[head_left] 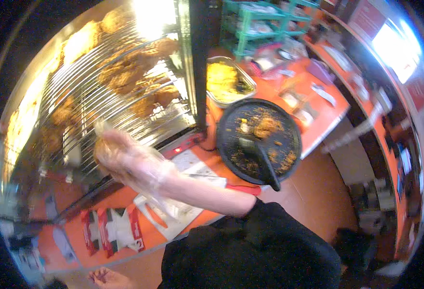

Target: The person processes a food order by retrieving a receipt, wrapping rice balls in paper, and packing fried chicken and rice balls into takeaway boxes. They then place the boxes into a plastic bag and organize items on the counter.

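Observation:
My right hand (pixel 132 161), in a loose clear plastic glove, reaches from a black sleeve into a lit glass warming cabinet. It is over the wire rack (pixel 84 108), near its front edge. Motion smears its fingers; a brownish patch shows beside them, and I cannot tell whether they grip it. Crumb-coated fried pieces (pixel 125 70) lie on the rack, with more at the back and a darker piece (pixel 63 113) to the left. My left hand (pixel 108 279) is bare, low at the bottom edge, with its fingers loosely apart and nothing seen in them.
Right of the cabinet, a round black pan (pixel 226 144) holds crumbs, a brown piece and a black-handled tool (pixel 267 168). Behind it sits a metal tray of yellow food (pixel 221 82). Red-and-white packets (pixel 108 231) lie on the orange counter. Green shelves (pixel 255 24) stand farther back.

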`<state>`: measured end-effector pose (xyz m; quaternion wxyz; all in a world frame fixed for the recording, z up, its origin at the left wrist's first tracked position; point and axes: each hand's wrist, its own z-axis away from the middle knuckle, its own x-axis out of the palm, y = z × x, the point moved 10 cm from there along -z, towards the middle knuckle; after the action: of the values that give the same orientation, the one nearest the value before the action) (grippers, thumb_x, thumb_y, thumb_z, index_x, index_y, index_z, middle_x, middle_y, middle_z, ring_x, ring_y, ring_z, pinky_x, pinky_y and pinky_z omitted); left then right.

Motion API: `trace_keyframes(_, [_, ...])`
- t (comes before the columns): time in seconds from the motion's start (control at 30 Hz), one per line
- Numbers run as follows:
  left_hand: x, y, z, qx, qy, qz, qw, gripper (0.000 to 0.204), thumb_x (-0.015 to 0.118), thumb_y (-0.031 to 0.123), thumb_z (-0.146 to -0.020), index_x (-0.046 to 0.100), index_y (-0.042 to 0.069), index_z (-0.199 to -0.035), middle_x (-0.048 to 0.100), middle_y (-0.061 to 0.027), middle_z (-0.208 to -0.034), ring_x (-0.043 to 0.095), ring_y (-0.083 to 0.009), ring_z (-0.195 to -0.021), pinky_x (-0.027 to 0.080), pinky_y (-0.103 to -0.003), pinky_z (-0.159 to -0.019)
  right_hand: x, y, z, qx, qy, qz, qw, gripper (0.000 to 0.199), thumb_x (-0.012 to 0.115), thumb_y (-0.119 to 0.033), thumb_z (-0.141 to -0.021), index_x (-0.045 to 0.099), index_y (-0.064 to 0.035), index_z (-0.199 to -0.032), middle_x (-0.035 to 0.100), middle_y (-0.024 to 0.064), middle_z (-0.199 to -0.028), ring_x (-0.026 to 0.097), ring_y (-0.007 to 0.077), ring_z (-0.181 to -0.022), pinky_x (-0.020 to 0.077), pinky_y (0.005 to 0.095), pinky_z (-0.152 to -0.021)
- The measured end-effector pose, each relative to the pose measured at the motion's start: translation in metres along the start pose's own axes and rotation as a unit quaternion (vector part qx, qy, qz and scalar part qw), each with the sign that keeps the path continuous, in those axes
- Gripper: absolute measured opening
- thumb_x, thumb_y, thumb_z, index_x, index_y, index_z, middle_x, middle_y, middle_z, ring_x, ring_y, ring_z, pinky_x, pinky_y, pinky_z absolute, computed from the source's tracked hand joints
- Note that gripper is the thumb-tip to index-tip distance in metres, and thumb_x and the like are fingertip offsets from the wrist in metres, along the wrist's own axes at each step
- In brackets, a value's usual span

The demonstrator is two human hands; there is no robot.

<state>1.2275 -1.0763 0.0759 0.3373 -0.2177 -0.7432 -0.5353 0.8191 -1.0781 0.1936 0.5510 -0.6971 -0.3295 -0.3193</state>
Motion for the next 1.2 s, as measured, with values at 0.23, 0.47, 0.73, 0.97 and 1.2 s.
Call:
trace_keyframes(0.23, [0.031, -0.042, -0.007, -0.024, 0.066, -0.11, 0.991, 0.016, 0.045, 0.006, -0.086, 0.05, -0.001, -0.1, 0.048, -0.0027, -0.08, 0.045, -0.0115, -0.07, 0.042, -0.024, -0.065, -0.152, -0.164, 0.257, -0.25, 0.422, 0.366, 0.791, 0.073, 0.06, -0.009, -0.079, 0.02, -0.0103, -0.139, 0.038, 0.0101, -0.134, 0.041, 0.023, -0.12, 0.0336, 0.0361, -0.101])
trace_keyframes(0.47, [0.096, -0.107, 0.025, -0.127, 0.121, -0.102, 0.979, 0.021, 0.049, 0.008, -0.085, 0.049, 0.001, -0.105, 0.056, -0.0049, -0.089, 0.046, -0.0087, -0.067, 0.039, -0.02, -0.059, -0.256, -0.198, 0.313, 0.178, 0.604, 0.698, 0.342, 0.071, 0.057, -0.038, -0.08, 0.026, -0.0109, -0.137, 0.049, 0.0258, -0.12, 0.049, 0.0392, -0.108, 0.0395, 0.0456, -0.089])
trace_keyframes(0.73, [0.093, -0.042, 0.041, 0.003, 0.114, -0.054, 0.992, 0.014, 0.05, 0.008, -0.086, 0.051, 0.007, -0.1, 0.054, -0.0016, -0.09, 0.042, -0.0081, -0.069, 0.036, -0.021, -0.059, -0.009, -0.142, 0.137, -0.355, 0.226, 0.831, 0.365, 0.04, 0.058, -0.01, -0.078, 0.053, 0.0005, -0.116, 0.057, 0.0161, -0.114, 0.053, 0.031, -0.105, 0.0388, 0.0399, -0.092])
trace_keyframes(0.97, [0.001, 0.022, 0.082, 0.094, 0.242, -0.07, 0.963, 0.018, 0.049, 0.011, -0.087, 0.05, 0.005, -0.104, 0.05, -0.0031, -0.086, 0.042, -0.0114, -0.069, 0.036, -0.023, -0.06, -0.009, -0.002, -0.206, 0.005, -0.008, 0.886, 0.464, 0.049, 0.03, -0.039, -0.09, 0.04, -0.0103, -0.129, 0.035, 0.0132, -0.138, 0.033, 0.0283, -0.126, 0.0232, 0.0415, -0.105])
trace_keyframes(1.2, [-0.118, 0.084, 0.142, 0.128, 0.476, -0.195, 0.848, 0.02, 0.049, 0.014, -0.086, 0.051, 0.003, -0.102, 0.05, -0.0041, -0.086, 0.043, -0.0112, -0.07, 0.037, -0.023, -0.061, -0.062, 0.005, -0.313, 0.078, 0.095, 0.9, 0.418, 0.05, 0.036, -0.035, -0.088, 0.04, -0.0048, -0.127, 0.036, 0.017, -0.135, 0.033, 0.0307, -0.125, 0.0232, 0.0434, -0.104])
